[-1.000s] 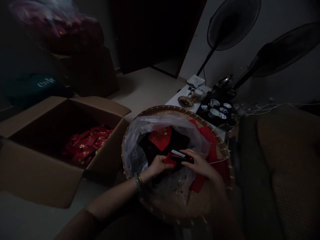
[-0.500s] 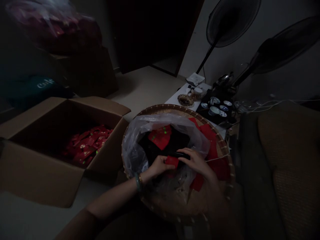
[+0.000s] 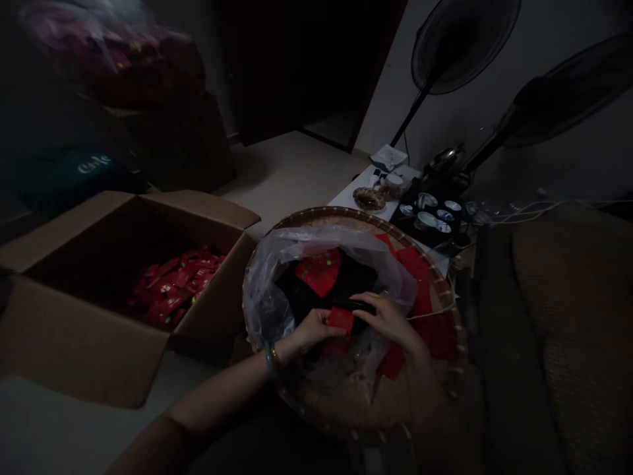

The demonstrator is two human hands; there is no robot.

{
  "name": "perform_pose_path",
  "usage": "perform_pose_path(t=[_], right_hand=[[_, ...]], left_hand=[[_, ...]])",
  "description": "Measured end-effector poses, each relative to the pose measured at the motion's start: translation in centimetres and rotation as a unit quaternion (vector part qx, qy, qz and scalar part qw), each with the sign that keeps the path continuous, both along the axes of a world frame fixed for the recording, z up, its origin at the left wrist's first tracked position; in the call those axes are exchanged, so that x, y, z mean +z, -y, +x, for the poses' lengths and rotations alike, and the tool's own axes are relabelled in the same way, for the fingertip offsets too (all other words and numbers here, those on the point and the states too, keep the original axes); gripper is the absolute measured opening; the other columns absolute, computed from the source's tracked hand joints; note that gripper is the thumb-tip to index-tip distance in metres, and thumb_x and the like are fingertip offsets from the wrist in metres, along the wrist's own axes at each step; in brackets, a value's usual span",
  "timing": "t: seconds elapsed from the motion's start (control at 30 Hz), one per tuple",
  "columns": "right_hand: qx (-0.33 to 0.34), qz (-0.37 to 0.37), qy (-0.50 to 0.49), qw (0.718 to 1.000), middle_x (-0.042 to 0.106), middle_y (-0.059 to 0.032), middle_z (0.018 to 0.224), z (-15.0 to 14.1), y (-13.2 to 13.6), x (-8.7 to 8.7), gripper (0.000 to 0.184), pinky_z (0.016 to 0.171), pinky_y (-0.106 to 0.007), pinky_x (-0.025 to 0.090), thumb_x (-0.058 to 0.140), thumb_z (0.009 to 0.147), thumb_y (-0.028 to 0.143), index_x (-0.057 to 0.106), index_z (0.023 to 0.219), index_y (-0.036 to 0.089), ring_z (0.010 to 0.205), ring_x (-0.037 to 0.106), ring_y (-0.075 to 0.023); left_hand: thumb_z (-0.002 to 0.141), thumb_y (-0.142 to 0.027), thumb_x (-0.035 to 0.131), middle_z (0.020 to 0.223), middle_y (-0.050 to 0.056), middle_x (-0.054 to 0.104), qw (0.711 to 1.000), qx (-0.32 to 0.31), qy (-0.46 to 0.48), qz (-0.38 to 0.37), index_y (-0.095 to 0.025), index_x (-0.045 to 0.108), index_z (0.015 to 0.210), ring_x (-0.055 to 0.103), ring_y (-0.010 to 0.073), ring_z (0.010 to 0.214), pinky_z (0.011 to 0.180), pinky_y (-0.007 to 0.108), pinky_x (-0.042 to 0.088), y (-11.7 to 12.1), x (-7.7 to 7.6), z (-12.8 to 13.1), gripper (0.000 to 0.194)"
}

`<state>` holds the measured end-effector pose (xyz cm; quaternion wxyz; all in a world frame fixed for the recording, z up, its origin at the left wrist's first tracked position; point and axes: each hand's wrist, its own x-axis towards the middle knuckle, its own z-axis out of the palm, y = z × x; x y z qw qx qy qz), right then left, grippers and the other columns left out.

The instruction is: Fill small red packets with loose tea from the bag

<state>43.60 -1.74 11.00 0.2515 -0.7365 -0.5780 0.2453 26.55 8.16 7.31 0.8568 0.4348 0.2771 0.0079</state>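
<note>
My left hand (image 3: 310, 331), with bangles on its wrist, pinches a small red packet (image 3: 341, 318) between thumb and fingers. Close beside it, my right hand (image 3: 390, 321) grips a slim black tool (image 3: 363, 306) whose tip points at the packet; its exact kind is too dark to make out. Both hands are over an open clear plastic bag (image 3: 262, 297) with dark contents. A red piece with gold and green marks (image 3: 319, 270) lies on those contents. Beneath the bag is a round woven bamboo tray (image 3: 346, 415), with flat red pieces (image 3: 420, 280) on its right side.
An open cardboard box (image 3: 89, 369) holding many red packets (image 3: 180, 284) stands at left. A white cord (image 3: 428, 315) crosses the tray's right side. Behind are a low table with cups (image 3: 428, 220) and two standing fans (image 3: 465, 46). A woven seat (image 3: 578, 297) is at right.
The view has shifted very slightly. Both hands keep nearly the same place and hold, with the red packet turned a little flatter toward the camera.
</note>
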Motion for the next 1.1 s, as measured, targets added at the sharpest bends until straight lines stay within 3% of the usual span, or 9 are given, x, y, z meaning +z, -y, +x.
perform_pose_path(t=[0.2,0.57,0.77,1.1], right_hand=[[-0.002,0.005,0.007,1.000,0.065,-0.0069,0.099,0.12,0.06,-0.34,0.029,0.078,-0.032,0.046,0.057,0.081,0.033,0.061,0.107,0.021,0.083,0.061,-0.0201],[-0.006,-0.002,0.008,1.000,0.065,-0.0063,0.097,-0.03,0.12,-0.09,0.029,0.065,-0.029,0.046,0.056,0.081,0.034,0.062,0.106,0.021,0.068,0.060,-0.0168],[-0.010,-0.006,0.007,1.000,0.065,-0.0063,0.098,-0.09,0.17,-0.10,0.028,0.075,-0.032,0.046,0.057,0.080,0.031,0.062,0.106,0.020,0.081,0.061,-0.0197],[-0.011,0.006,0.001,1.000,0.065,-0.0063,0.100,-0.02,0.30,-0.19,0.029,0.076,-0.032,0.047,0.057,0.080,0.034,0.062,0.106,0.022,0.084,0.061,-0.0203]], left_hand=[[0.044,-0.034,0.083,0.067,0.002,0.065,1.000,0.008,0.013,-0.026,-0.010,0.068,0.080,0.055,0.0109,0.057,0.064,0.024,0.042,-0.05,-0.06,-0.55,0.045],[0.047,-0.036,0.081,0.071,0.004,0.066,0.999,0.008,0.011,-0.028,-0.009,0.068,0.084,0.056,0.0117,0.059,0.061,0.023,0.042,-0.10,0.31,-0.70,0.047],[0.047,-0.035,0.081,0.069,0.003,0.066,0.999,0.008,0.006,-0.033,-0.009,0.069,0.083,0.055,0.0104,0.057,0.061,0.023,0.042,-0.07,0.59,-0.72,0.047],[0.048,-0.037,0.081,0.071,0.004,0.066,0.999,0.020,0.011,-0.038,-0.009,0.069,0.085,0.055,0.0110,0.058,0.062,0.023,0.042,-0.07,0.67,-0.70,0.047]])
